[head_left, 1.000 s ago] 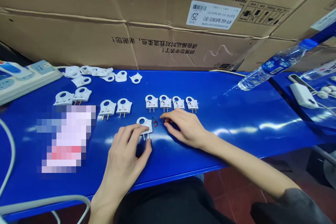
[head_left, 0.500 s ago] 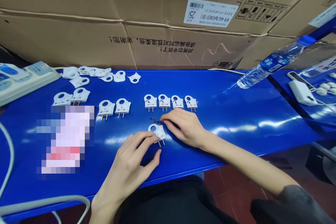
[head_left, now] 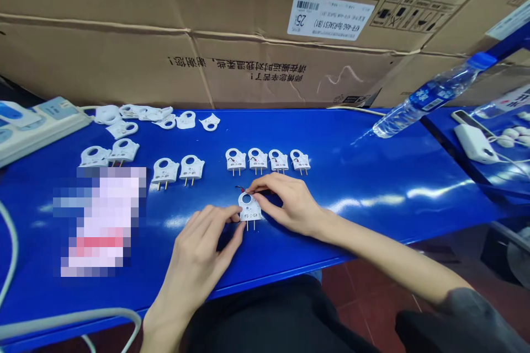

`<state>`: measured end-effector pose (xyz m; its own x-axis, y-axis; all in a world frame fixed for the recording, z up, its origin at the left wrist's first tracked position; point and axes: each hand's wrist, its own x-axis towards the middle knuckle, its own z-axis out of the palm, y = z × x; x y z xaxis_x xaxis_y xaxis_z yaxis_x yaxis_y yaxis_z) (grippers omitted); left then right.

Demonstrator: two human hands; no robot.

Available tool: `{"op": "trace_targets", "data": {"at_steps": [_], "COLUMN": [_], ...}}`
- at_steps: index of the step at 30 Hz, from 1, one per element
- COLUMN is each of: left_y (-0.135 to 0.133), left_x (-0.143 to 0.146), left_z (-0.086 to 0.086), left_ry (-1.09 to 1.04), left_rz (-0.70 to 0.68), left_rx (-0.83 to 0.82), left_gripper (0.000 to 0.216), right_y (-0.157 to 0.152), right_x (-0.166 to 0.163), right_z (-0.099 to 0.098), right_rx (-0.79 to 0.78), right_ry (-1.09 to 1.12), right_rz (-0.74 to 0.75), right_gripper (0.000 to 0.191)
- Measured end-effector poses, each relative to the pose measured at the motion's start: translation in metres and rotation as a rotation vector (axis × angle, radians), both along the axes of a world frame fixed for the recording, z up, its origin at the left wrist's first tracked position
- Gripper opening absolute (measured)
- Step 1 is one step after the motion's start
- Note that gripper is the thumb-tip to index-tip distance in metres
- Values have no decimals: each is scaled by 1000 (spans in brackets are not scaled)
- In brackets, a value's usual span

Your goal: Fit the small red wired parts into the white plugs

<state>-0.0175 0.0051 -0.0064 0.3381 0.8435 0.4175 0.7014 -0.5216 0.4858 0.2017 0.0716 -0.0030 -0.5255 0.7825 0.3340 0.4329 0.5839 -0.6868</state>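
On the glossy blue tabletop [head_left: 364,174], head view, I had a white plastic, ring-topped plug housing [head_left: 251,214]. Left hand [head_left: 199,251] touched its left side, thumb and fingers bent around; right hand [head_left: 296,204] met its upper rim. Whether either gripped, I couldn't tell. Small red-and-black wired part [head_left: 242,189] lay just behind; four similar white housings [head_left: 258,164] lay beyond, in a row.

cardboard box [head_left: 248,5], at back | blue-capped bottle [head_left: 430,98], right | power strip [head_left: 49,133], far left | pale cable [head_left: 74,317], front left
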Motion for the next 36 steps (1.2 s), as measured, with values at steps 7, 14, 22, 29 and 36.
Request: {"op": "trace_targets", "data": {"at_steps": [7,14,22,29,36], "left_y": [0,-1,0,0,1], "left_x": [0,0,0,0,0], "left_z": [0,0,1,0,0], "left_ry": [3,2,21,44,41], "left_rz": [20,47,52,40,41], "left_rx": [-7,-19,-39,-52,-48], "left_gripper": [26,29,21,21,19], "right_y": [0,0,1,1,1], "right_x": [-3,-5,-4,-2,-4], "right_z": [-2,-1,-3,-7,-7], "right_rx": [27,-28,-33,-23,9], "right_ry": [40,31,24,14,28], "right_rz": [84,110,91,69,91], "right_gripper": [14,10,9,15,12]}}
